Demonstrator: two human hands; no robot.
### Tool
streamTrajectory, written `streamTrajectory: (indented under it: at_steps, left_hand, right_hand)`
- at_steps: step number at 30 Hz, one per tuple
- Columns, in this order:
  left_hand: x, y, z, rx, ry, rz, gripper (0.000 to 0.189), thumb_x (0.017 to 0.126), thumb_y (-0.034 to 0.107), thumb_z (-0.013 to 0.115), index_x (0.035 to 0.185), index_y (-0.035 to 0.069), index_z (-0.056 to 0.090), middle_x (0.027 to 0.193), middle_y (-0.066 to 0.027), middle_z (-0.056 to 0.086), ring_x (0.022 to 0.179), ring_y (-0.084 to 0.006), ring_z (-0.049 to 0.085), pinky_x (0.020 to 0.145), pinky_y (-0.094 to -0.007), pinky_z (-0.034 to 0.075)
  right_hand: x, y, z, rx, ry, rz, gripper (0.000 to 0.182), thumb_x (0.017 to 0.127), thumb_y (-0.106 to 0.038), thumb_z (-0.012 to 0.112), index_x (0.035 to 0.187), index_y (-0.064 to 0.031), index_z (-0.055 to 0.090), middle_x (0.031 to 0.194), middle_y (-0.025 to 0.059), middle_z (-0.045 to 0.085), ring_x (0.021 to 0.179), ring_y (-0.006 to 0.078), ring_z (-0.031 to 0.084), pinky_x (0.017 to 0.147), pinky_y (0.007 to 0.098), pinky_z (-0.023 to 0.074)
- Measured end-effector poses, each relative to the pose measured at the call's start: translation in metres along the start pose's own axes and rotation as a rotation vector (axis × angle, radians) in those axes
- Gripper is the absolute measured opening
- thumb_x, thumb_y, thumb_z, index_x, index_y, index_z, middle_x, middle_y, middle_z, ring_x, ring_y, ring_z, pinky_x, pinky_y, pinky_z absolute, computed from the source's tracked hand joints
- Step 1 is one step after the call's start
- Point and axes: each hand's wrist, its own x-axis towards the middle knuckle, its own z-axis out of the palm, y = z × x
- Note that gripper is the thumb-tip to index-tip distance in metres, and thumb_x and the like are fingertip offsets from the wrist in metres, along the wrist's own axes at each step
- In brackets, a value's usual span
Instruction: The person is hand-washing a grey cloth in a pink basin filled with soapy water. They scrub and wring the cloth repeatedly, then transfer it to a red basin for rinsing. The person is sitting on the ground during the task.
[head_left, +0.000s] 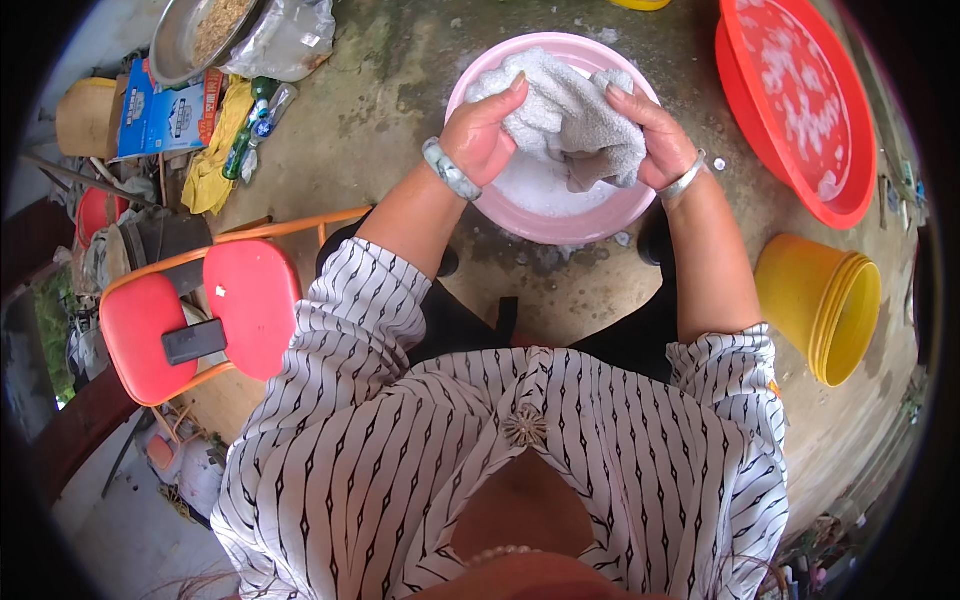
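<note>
A wet grey-white terry cloth (559, 101) is bunched between my hands above a pink plastic basin (551, 229). My left hand (484, 135) grips its left side, thumb on top, with a marbled bangle at the wrist. On the other side my right hand (658, 135) holds the cloth's right end, thumb up, below a silver bangle. Most of my fingers are hidden under or behind the cloth. Soapy water (536, 186) with white foam lies in the basin, and the cloth's lower folds hang over it.
A large red basin (855, 172) with suds stands at the right, near a yellow bucket (787, 292) lying on its side. To the left is a red-padded chair (251, 307) with a phone (194, 342) on it. Bottles (244, 142), a blue box (161, 112) and a metal bowl (176, 45) sit farther left.
</note>
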Motion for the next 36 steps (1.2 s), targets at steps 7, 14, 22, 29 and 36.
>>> streamTrajectory:
  at_steps: [7, 14, 22, 29, 36]
  left_hand:
    - [-0.002, -0.008, 0.007, -0.148, 0.016, -0.092, 0.045, 0.093, 0.029, 0.04, 0.127, 0.001, 0.038, 0.124, -0.0117, 0.049, 0.114, -0.0245, 0.047, 0.098, -0.0389, 0.036]
    - [0.008, -0.037, -0.015, -0.045, 0.172, -0.213, 0.049, 0.088, 0.045, 0.045, 0.125, 0.011, 0.043, 0.117, -0.007, 0.052, 0.106, -0.0221, 0.052, 0.092, -0.034, 0.04]
    - [0.006, -0.063, 0.0, -0.014, 0.424, -0.303, 0.03, 0.092, 0.024, 0.04, 0.111, 0.002, 0.048, 0.104, -0.0136, 0.056, 0.088, -0.0265, 0.058, 0.074, -0.0394, 0.049]
    - [-0.005, -0.056, 0.016, 0.005, 0.435, -0.34, 0.024, 0.091, 0.02, 0.042, 0.107, 0.003, 0.049, 0.096, -0.0109, 0.058, 0.084, -0.0234, 0.059, 0.072, -0.0359, 0.05]
    - [0.013, -0.069, -0.049, -0.211, 0.172, -0.243, 0.026, 0.087, 0.025, 0.05, 0.106, 0.006, 0.051, 0.098, -0.0105, 0.058, 0.084, -0.0246, 0.059, 0.07, -0.0314, 0.05]
  right_hand:
    - [0.008, 0.004, 0.01, -0.261, 0.093, -0.339, 0.032, 0.081, -0.005, 0.057, 0.11, -0.0023, 0.046, 0.097, 0.0065, 0.058, 0.088, 0.0162, 0.056, 0.079, 0.0298, 0.0452]
    - [0.005, 0.055, 0.076, -1.019, 0.244, -0.705, 0.028, 0.082, -0.019, 0.06, 0.1, -0.0019, 0.047, 0.088, 0.016, 0.06, 0.08, 0.0261, 0.059, 0.07, 0.0345, 0.0468]
    - [0.038, 0.064, 0.027, -1.069, 0.751, -0.52, 0.033, 0.078, -0.029, 0.06, 0.095, -0.0026, 0.05, 0.078, 0.0244, 0.061, 0.078, 0.0411, 0.059, 0.071, 0.0445, 0.0463]
    - [0.019, 0.073, 0.058, -1.154, 0.53, -0.507, 0.032, 0.077, -0.023, 0.06, 0.099, -0.0026, 0.05, 0.085, 0.0231, 0.061, 0.081, 0.0386, 0.059, 0.074, 0.0413, 0.0458]
    - [0.014, 0.091, 0.085, -1.105, 0.567, -0.468, 0.03, 0.075, -0.018, 0.056, 0.102, -0.0052, 0.049, 0.083, 0.0232, 0.06, 0.081, 0.0386, 0.059, 0.075, 0.0403, 0.0459]
